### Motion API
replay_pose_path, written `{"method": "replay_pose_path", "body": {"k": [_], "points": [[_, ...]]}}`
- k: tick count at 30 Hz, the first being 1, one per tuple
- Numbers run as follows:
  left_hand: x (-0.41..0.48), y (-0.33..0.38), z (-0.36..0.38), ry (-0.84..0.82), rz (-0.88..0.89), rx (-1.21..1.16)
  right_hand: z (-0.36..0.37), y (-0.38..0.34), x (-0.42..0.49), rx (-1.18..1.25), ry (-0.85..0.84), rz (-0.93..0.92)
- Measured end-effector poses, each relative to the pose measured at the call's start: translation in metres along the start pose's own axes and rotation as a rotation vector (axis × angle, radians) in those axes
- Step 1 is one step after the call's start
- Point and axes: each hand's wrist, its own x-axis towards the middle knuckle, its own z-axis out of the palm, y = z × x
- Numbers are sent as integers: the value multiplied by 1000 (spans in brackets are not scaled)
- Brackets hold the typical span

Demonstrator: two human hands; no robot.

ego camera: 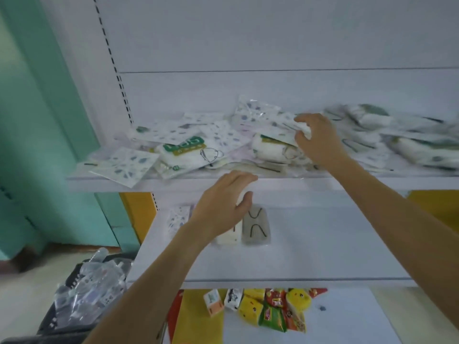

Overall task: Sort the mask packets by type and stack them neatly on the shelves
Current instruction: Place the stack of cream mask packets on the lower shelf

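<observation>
Wht shelf [149, 185] w/ mask packets [183, 150]

Clear plastic mask packets [188, 142], blue-speckled or green-labelled white, lie jumbled on the upper shelf [347, 182]. My right hand [318, 140] pinches the top white packet [305, 129]. Below, my left hand [221, 207] grips a long white packet [229, 235] beside a flat grey packet [255, 225].

Left grip [223, 203] low, right grip [318, 140] higher, both curled, grasping

Flat, dimmish light; motion blur smears the mask packets [372, 120] at right; edges bow.
</observation>
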Motion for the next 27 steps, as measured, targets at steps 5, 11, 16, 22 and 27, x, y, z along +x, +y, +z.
{"method": "replay_pose_path", "body": {"k": [5,11,16,22,27], "points": [[34,31,24,19,-15,-70,-26,63,-5,-51,-65,220],[89,82,78,-11,-42,-197,-32,110,-11,-66,-351,252],[131,108,123,106,-208,-267,-39,121,-15,-78,-453,48],[134,109,145,380,-318,-308,-40,143,-13,113,-385,-88],[141,110,144,306,-330,-279,-37,143,-16,172,-370,-136]]}}
